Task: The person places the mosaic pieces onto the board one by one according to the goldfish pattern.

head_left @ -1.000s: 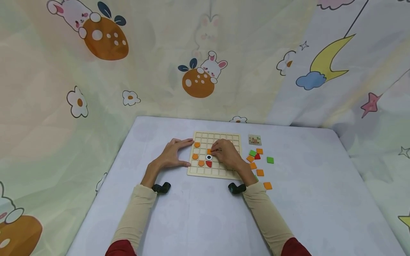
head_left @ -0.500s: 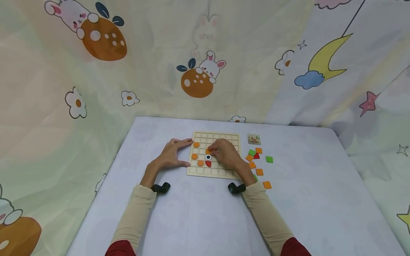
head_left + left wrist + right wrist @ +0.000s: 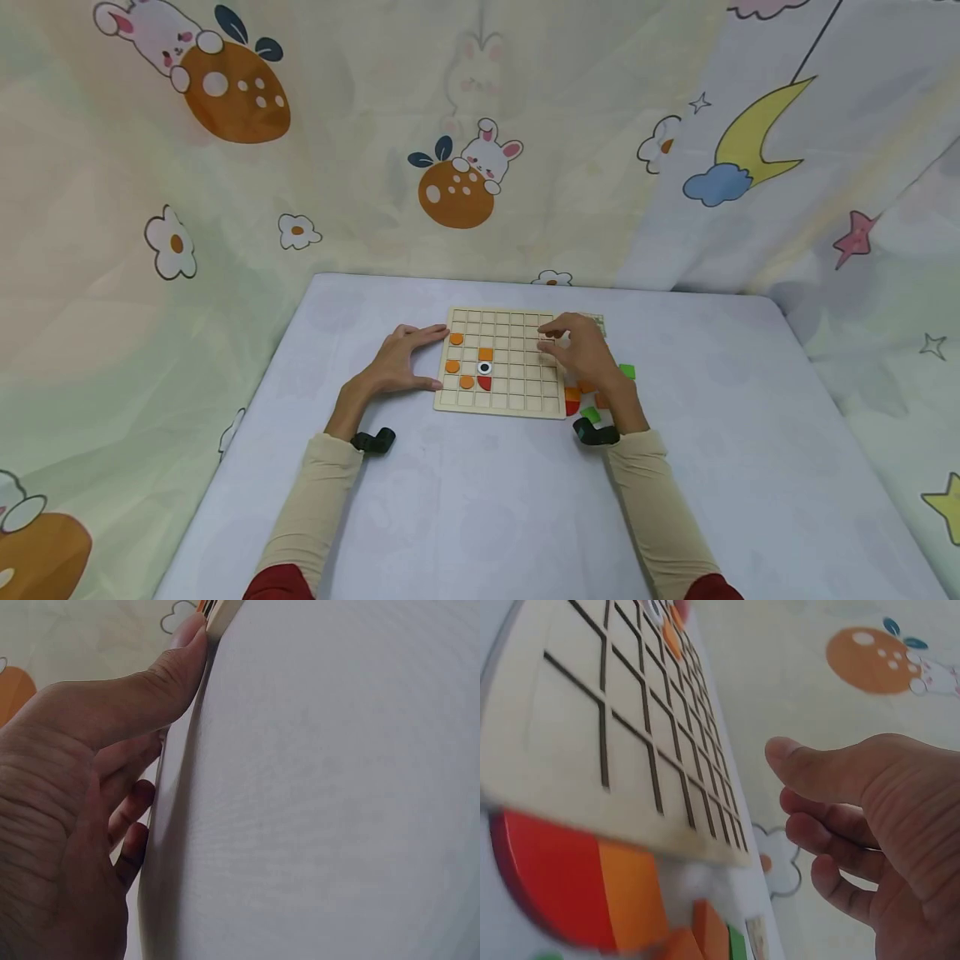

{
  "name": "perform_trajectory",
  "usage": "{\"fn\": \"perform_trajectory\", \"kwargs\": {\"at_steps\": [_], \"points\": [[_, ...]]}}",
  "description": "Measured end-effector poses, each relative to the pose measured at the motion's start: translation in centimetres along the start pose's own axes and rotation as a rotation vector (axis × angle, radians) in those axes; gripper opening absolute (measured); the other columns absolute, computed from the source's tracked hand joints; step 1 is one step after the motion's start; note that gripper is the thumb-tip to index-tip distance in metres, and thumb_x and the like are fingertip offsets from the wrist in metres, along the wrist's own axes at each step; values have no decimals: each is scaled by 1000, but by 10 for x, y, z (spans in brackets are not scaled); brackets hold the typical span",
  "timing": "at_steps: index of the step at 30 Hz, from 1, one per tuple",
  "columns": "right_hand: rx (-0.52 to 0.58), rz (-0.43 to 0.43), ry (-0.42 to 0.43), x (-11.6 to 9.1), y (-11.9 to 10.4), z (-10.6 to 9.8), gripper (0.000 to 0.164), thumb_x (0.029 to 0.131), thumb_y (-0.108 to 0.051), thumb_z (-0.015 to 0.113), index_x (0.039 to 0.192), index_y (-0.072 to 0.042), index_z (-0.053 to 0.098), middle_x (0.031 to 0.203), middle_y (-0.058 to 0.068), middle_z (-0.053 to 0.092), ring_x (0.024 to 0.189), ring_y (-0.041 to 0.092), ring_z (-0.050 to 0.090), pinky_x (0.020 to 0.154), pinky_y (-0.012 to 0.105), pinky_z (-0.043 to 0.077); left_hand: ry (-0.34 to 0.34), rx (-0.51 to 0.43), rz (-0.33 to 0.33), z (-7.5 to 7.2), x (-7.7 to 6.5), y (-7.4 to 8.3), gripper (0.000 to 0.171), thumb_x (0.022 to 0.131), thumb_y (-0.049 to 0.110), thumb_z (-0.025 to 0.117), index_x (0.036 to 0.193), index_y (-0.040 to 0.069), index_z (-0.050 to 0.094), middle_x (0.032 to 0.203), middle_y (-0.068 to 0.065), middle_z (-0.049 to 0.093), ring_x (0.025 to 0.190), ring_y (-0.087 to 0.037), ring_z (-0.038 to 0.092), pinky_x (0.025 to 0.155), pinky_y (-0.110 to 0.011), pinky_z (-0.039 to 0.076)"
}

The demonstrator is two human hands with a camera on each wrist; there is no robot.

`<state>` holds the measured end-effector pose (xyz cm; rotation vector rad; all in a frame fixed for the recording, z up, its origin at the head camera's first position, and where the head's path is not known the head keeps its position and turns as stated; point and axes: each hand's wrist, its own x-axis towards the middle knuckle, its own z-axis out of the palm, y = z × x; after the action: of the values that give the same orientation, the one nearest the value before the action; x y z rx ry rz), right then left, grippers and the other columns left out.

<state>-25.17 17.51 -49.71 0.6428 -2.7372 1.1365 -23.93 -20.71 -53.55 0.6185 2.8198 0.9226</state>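
Observation:
A pale wooden grid board [image 3: 525,375] lies on the table. My left hand [image 3: 393,362] is at its left edge, thumb and fingers spread, the tips touching the rim. On the board sit orange discs [image 3: 452,367], an orange square tile [image 3: 486,354], a round black-and-white eye piece [image 3: 484,367] and a red quarter-round tile [image 3: 484,383]. Above the board's right edge hovers my right hand [image 3: 588,354], thumb and fingers apart, holding nothing. In the right wrist view its thumb and loosely bent fingers [image 3: 829,832] are off the board, with a gap between them.
Right of the board lie loose pieces, partly hidden by the right hand: a red one [image 3: 572,407], orange ones [image 3: 572,393] and green squares [image 3: 627,371]. A small patterned card [image 3: 599,322] shows behind that hand. A printed curtain [image 3: 375,167] hangs behind the table.
My right hand has let go of the orange square tile, which stays on the board above the eye piece, and has moved right to the board's edge. My left hand keeps its place.

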Motion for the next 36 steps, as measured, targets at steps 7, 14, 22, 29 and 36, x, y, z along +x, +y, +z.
{"fn": "perform_trajectory", "kwargs": {"at_steps": [7,14,22,29,36], "points": [[-5,81,32,-13,18,-27,24,94,-5,85,116,3,83,114,20,81,102,36,70,96,54,54,-11,-5,-7,-1,-1,1,104,77,44,98,167,28,47,177,6,41,142,-29,42,116,-57,35],[-51,166,-12,-25,33,-48,25,94,-5,81,118,3,83,108,20,82,99,33,68,89,44,52,-5,-8,-15,-1,-2,1,104,78,43,98,167,27,48,177,5,41,141,-29,42,115,-56,35],[-103,211,-84,-41,42,-61,22,90,5,81,111,2,85,103,17,82,94,30,66,85,39,49,0,-10,3,1,-2,1,104,78,44,98,167,24,48,177,2,41,141,-30,43,115,-58,35],[-115,259,-136,-50,46,-58,22,91,6,81,112,1,85,104,17,79,94,29,62,85,38,51,-2,-5,9,3,-3,2,104,78,44,98,167,23,48,177,2,41,141,-30,43,115,-59,35],[-139,270,-135,-53,48,-60,23,92,1,83,115,1,84,103,14,78,93,28,63,88,41,53,-9,-4,-1,2,-1,1,104,79,44,98,167,27,47,177,3,41,143,-31,42,117,-59,35]]}}
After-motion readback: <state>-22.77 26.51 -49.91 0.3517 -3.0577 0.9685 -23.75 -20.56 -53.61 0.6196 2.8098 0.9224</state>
